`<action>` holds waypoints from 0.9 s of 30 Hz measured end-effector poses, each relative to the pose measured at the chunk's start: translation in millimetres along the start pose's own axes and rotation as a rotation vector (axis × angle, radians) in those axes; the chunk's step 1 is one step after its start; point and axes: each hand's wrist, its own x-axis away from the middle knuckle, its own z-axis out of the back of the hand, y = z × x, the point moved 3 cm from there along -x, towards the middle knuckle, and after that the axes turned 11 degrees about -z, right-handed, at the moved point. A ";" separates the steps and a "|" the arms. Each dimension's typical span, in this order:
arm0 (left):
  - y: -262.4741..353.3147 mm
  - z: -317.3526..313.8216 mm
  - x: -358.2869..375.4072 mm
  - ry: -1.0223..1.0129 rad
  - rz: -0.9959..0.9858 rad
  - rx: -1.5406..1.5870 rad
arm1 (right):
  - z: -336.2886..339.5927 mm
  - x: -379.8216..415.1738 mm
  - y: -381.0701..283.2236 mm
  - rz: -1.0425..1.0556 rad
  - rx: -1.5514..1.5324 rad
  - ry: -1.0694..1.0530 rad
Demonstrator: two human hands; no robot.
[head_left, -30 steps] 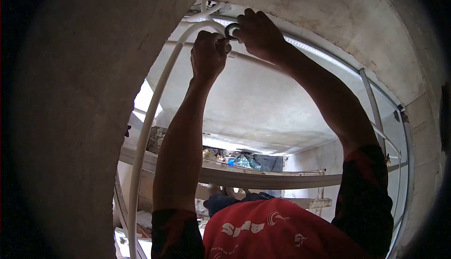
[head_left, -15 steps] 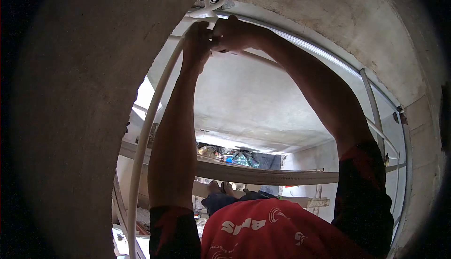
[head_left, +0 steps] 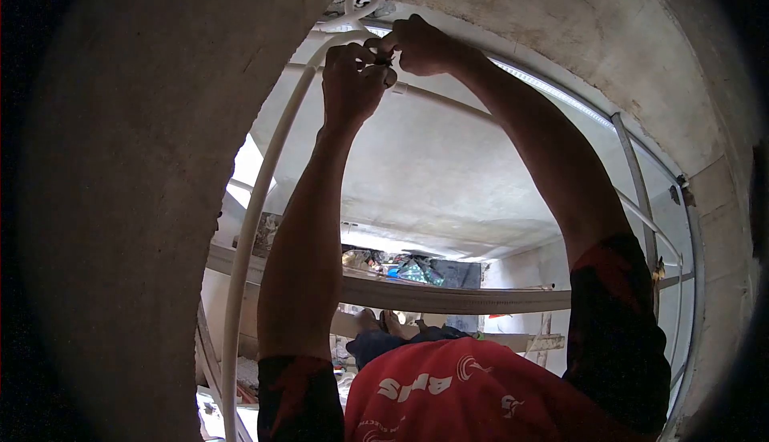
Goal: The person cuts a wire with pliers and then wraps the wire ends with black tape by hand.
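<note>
Both hands are raised overhead, close together beneath the ceiling corner. Between thumb and fingers, my left hand [head_left: 350, 85] pinches a small dark piece [head_left: 384, 59] with thin ends sticking out; its kind is too small to make out. My right hand [head_left: 426, 46] is closed right beside it, fingertips at the piece's upper right, and what they grip is hidden. A white plastic pipe [head_left: 264, 181] curves up on the left and bends over just behind my left hand. Below the hands, a thinner pale pipe [head_left: 448, 103] runs off to the right, passing behind my right forearm.
A rough concrete wall edge [head_left: 260, 105] stands close on the left. Along the upper right runs a metal channel [head_left: 553, 93]. Beneath me a long beam [head_left: 456, 302] crosses the view, with my feet [head_left: 388, 322] near it. Bags and debris [head_left: 416, 270] lie far below.
My hands have drawn slightly apart and shifted right, off the pipe's bend. The small dark piece now shows between them. My left forearm has tilted rightward.
</note>
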 end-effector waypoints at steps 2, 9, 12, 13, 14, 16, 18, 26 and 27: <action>4.0 -3.3 1.2 -0.002 -0.085 -0.045 | 2.2 8.8 -3.4 0.043 0.130 0.082; 4.7 -9.8 4.1 -0.022 -0.043 -0.157 | 12.0 18.7 4.4 0.103 0.208 0.395; -4.5 -16.1 2.6 -0.028 -0.130 -0.204 | 14.2 17.5 9.2 0.201 0.310 0.530; -3.2 -15.0 1.9 -0.029 -0.129 -0.204 | 17.3 20.1 6.2 0.228 0.371 0.610; -2.7 -14.5 0.9 -0.066 -0.122 -0.191 | 19.1 22.4 5.1 0.227 0.369 0.609; -0.8 -14.7 0.2 -0.105 -0.113 -0.178 | 20.6 24.4 7.1 0.163 0.333 0.419; 2.5 -14.4 2.2 -0.050 -0.109 -0.207 | 21.0 27.4 10.4 0.123 0.335 0.326; -12.5 -20.4 -2.6 -0.138 -0.060 -0.172 | 18.8 91.0 21.0 0.051 0.158 0.209; -8.7 -18.6 -4.4 -0.160 0.005 -0.130 | 25.5 104.0 19.3 -0.025 -0.014 0.135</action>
